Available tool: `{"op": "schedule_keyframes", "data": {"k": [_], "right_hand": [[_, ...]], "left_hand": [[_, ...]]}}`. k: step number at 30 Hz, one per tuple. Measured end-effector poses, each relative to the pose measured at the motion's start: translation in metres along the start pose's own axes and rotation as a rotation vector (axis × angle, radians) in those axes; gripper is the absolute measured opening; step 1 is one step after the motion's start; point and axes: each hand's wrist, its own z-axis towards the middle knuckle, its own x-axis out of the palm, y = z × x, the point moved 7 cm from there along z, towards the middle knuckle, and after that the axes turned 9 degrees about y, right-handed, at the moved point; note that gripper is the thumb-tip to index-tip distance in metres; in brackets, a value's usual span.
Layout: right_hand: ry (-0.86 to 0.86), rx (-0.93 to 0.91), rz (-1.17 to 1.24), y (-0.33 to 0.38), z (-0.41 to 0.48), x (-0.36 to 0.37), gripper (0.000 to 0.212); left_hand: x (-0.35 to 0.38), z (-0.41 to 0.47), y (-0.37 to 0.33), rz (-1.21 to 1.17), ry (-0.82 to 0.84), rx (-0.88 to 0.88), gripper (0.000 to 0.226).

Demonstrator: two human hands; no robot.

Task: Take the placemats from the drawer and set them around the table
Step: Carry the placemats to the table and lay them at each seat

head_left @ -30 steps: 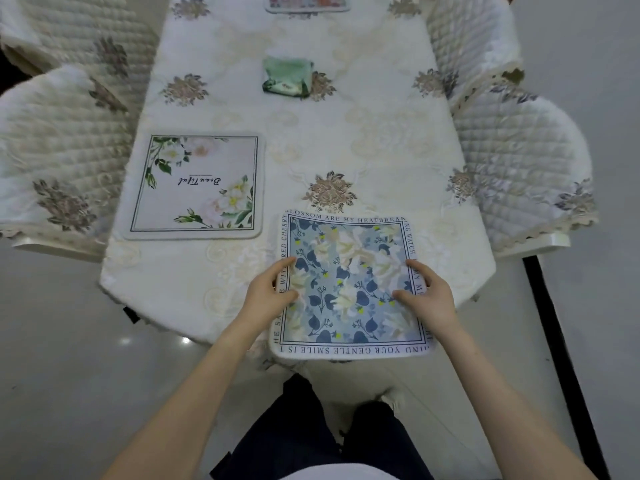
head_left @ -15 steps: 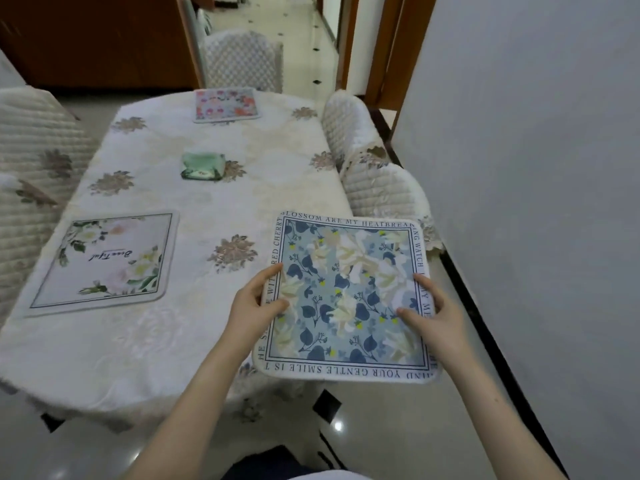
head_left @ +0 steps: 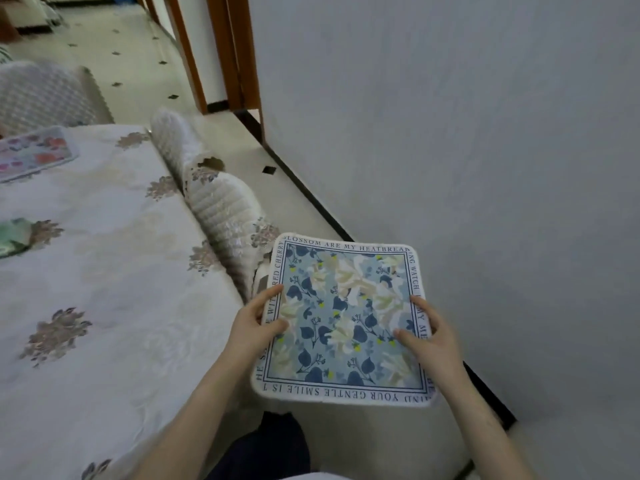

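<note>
A blue floral placemat [head_left: 346,317] with a lettered white border is held flat in the air, right of the table's corner and over the floor. My left hand [head_left: 254,327] grips its left edge, thumb on top. My right hand [head_left: 431,337] grips its right edge. The table [head_left: 104,289] with its cream embroidered cloth fills the left of the view. A pink floral placemat [head_left: 33,154] lies at the table's far end, cut off by the left edge.
Two quilted chair backs [head_left: 221,206] stand along the table's right side, another chair [head_left: 41,95] at the far end. A green folded cloth [head_left: 12,235] lies on the table. A grey wall [head_left: 450,133] runs close on the right, leaving a narrow floor strip.
The blue placemat has come off the table's near end and moved right, past the corner. The view has swung right toward the wall; the white floral placemat has left view.
</note>
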Motion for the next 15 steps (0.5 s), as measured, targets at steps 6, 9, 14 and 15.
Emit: {"op": "schedule_keyframes", "data": {"k": [6,9,14,15], "right_hand": [[-0.076,-0.020,0.055,0.011,0.067,-0.049,0.063],[-0.075,-0.023,0.034,0.018,0.116,-0.060,0.064],[-0.051,-0.019,-0.013,0.030,0.216,-0.063,0.067],[-0.041,-0.024,-0.029,0.037,0.236,-0.063,0.067]], "left_hand": [[0.040,0.085,-0.043,0.057,0.076,0.045,0.062],[0.047,0.131,-0.052,0.042,0.051,0.049,0.062],[0.050,0.217,-0.063,0.021,0.018,0.001,0.062],[0.049,0.233,-0.068,0.019,0.009,-0.006,0.062]]}}
